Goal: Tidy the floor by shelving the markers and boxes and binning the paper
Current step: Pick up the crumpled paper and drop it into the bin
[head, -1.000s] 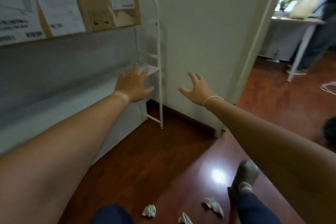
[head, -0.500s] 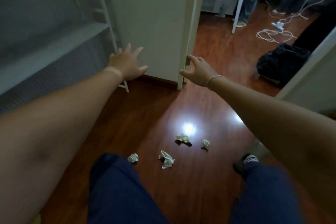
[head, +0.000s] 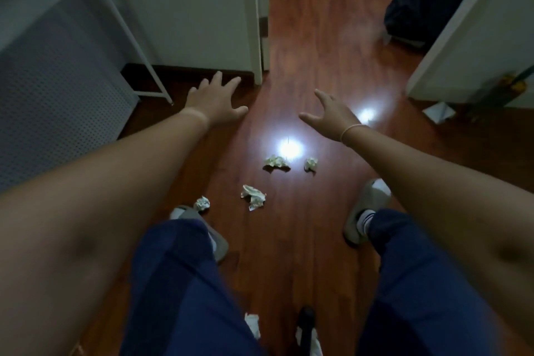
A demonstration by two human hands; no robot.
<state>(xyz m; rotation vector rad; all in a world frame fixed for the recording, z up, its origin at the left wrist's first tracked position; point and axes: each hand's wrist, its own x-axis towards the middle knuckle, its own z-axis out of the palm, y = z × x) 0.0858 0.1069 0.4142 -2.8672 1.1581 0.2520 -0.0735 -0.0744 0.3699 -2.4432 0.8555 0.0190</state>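
- No writing, brand or label can be read anywhere in the head view
- The left hand [head: 215, 101] reaches forward with its fingers spread wide and holds nothing; it hangs above the floor [head: 318, 61] near the foot of the white shelf frame [head: 130, 35]
- The right hand [head: 332, 115] is also stretched out, fingers loosely apart and slightly bent, holding nothing; a thin band circles its wrist
- Four crumpled paper balls lie on the wooden floor between the person's shoes: one [head: 276, 162] just beside a bright glare spot, a smaller one [head: 311, 164] near it to the right, a larger flattened one [head: 253, 196] closer in, and a small one [head: 202, 203] touching the tip of the left shoe [head: 202, 228]
- Low in the picture, between the blue trouser legs, white scraps [head: 252, 324] and a dark object [head: 307, 324] are partly hidden; what they are cannot be told
- No markers or boxes can be made out
- At far right a white folded sheet [head: 439, 111] lies by a wall, with blurred yellow and green things just beyond it
- A dark bag [head: 424, 9] sits in the doorway beyond, and pale cables at the top edge are cut off
- A perforated grey panel [head: 57, 89] fills the left side
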